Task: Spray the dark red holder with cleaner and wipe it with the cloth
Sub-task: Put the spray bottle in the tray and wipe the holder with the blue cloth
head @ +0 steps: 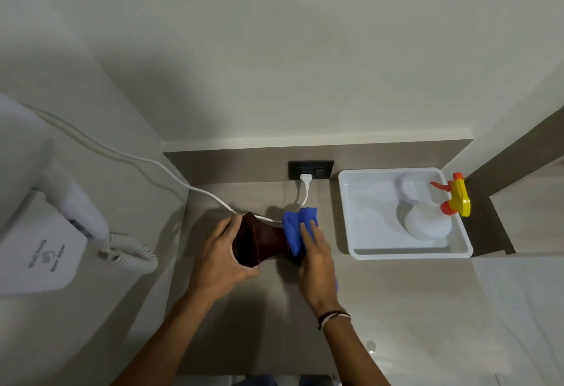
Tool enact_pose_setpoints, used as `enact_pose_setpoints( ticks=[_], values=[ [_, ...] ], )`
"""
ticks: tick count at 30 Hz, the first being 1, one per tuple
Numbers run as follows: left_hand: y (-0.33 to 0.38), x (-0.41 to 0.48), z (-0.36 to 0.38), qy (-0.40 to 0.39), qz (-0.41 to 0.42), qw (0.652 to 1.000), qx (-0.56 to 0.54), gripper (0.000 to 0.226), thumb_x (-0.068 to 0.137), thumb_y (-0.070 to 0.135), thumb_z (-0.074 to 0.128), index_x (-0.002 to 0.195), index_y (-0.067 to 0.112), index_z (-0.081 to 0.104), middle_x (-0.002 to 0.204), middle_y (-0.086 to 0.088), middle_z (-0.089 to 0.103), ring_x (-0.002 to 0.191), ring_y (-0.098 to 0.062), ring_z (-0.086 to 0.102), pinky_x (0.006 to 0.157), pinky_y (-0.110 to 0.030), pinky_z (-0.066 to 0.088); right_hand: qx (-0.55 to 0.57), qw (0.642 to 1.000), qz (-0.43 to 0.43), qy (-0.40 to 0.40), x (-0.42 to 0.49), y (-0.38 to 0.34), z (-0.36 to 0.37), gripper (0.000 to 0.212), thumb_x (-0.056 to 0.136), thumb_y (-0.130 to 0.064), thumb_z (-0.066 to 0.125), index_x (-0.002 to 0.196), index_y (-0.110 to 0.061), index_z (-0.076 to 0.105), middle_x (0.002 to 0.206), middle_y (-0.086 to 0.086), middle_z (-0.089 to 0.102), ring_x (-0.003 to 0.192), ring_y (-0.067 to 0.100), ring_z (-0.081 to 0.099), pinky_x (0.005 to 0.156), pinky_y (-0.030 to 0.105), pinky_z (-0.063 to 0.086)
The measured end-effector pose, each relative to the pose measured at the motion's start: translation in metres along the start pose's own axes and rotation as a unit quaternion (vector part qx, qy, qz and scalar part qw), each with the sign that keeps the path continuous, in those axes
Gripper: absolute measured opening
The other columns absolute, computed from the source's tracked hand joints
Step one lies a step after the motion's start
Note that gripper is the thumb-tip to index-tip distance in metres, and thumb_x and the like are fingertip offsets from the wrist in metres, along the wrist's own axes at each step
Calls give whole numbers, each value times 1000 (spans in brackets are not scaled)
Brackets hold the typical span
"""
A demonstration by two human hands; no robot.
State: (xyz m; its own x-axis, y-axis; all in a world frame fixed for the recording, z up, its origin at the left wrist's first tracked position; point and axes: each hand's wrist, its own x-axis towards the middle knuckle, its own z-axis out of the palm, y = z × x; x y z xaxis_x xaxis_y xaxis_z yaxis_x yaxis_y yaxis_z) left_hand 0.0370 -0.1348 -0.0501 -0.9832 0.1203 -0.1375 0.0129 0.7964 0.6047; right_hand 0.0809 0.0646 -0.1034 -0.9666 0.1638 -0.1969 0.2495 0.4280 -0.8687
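Observation:
The dark red holder (259, 240) lies on its side on the grey counter (381, 309), its open mouth turned left. My left hand (218, 259) grips it around that open end. My right hand (316, 263) presses a folded blue cloth (297, 227) against the holder's right end, fingers flat on the cloth. The spray bottle (430, 222), white with a yellow and orange trigger head (456, 198), stands in the white tray (366, 251) to the right, apart from both hands.
A white cord (171, 172) runs from a wall-mounted hair dryer (79, 205) on the left, behind the holder, to a black socket (311, 169) on the back wall. A coiled cord (131, 253) hangs beside the dryer. A wall rises on the right past the tray.

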Motion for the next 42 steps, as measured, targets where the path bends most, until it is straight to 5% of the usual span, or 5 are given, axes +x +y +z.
enact_pose_setpoints(
  ticks=[4,15,20,28,42],
  values=[
    [5,2,2,3,0,1000,6,115,46,50,85,152,20,51,145,2,55,130,-23,59,103,-43,55,-32,984,-169,-52,-26,-21,33,73,105,-7,48,171,-25,22,180,0,21,168,15,19,135,21,15],
    [6,2,9,12,-2,1000,13,109,47,54,84,146,20,56,139,1,59,128,-25,59,100,-40,54,16,986,-160,-55,-24,-9,22,68,108,-8,53,169,-21,29,179,0,25,163,27,34,134,47,32],
    [6,2,8,36,-20,999,-15,106,45,64,89,142,38,54,125,15,58,117,-15,62,94,-36,56,93,989,66,94,-1,27,-15,66,100,21,45,159,-7,47,168,12,44,158,31,42,129,23,32],
    [10,10,2,-49,-137,986,-76,106,66,105,46,155,71,1,170,5,39,153,-29,43,120,-57,40,266,939,177,129,11,20,-14,58,105,15,41,158,-9,48,154,12,59,142,29,57,127,52,42],
    [-5,13,-3,-49,-33,998,-33,119,47,31,95,155,33,44,139,3,58,125,-20,62,100,-45,56,4,999,-39,24,-13,-14,22,76,98,10,50,168,-14,30,176,12,29,166,33,24,135,53,25]
  ],
)
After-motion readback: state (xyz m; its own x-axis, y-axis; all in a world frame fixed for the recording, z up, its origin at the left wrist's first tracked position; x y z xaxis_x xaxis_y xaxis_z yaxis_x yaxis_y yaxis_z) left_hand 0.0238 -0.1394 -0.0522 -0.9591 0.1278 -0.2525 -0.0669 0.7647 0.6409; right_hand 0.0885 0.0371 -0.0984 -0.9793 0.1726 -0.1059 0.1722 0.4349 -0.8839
